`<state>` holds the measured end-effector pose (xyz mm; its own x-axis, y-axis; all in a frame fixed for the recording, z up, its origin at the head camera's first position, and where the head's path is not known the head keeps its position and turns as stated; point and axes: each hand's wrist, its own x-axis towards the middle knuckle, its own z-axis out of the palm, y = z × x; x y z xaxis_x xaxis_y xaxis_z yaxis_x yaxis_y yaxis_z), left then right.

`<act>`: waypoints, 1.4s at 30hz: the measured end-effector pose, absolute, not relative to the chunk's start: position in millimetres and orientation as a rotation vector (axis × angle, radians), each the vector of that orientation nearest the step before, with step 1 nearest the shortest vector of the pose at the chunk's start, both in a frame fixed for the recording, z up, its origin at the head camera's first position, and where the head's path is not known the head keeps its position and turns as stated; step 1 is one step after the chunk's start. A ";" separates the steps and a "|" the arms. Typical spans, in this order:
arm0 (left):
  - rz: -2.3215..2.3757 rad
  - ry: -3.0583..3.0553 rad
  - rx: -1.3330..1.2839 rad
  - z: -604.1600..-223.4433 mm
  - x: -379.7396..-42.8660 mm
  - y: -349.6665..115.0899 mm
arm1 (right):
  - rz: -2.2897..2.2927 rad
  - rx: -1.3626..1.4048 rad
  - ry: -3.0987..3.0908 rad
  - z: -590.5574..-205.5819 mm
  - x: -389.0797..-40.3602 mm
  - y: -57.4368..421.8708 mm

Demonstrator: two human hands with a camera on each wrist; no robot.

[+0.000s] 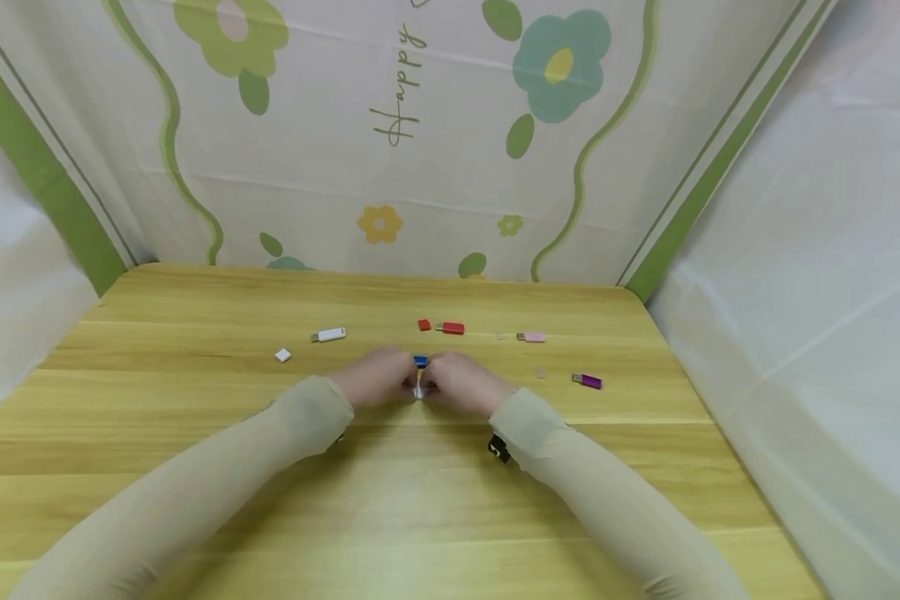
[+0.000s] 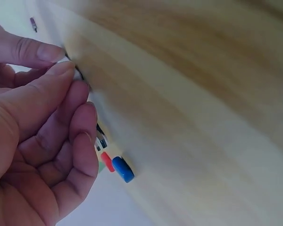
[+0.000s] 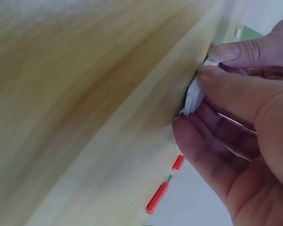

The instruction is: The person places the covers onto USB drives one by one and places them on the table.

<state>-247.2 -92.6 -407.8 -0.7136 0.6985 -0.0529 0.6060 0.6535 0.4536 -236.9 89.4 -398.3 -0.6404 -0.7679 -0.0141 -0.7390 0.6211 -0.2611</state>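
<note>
Close together near the middle of the table, my left hand [image 1: 377, 379] and right hand [image 1: 461, 385] pinch one small flat white plastic piece [image 3: 194, 97] from opposite sides. It shows as a pale spot between the fingertips in the head view. Thumbs and forefingers hide much of it, and I cannot tell what kind of thing it is. Just beyond the hands lies a blue piece [image 1: 421, 362], partly covered by them. The left wrist view shows a blue cap [image 2: 123, 169] below the fingers, beside a red one.
Behind the hands lie a red USB stick [image 1: 451, 328] and its red cap [image 1: 423, 325]. A white USB stick [image 1: 329, 335] and white cap [image 1: 282, 355] are left. Rightward are a pink USB stick [image 1: 532, 337], a purple one [image 1: 588, 381] and small clear caps [image 1: 540, 373].
</note>
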 end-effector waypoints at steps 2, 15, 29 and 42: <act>0.628 2.644 1.051 -406.0 -246.1 -92.0 | -0.372 -1.240 2.716 -396.2 -236.3 89.2; 0.690 2.714 1.103 -410.8 -236.5 -88.2 | -0.351 -1.165 2.814 -398.3 -228.9 84.9; 0.654 2.688 1.046 -412.0 -234.8 -93.3 | -0.323 -1.115 2.749 -393.5 -228.3 81.0; 0.531 2.683 0.963 -389.5 -246.7 -117.6 | -0.322 -1.052 2.617 -365.0 -248.0 87.0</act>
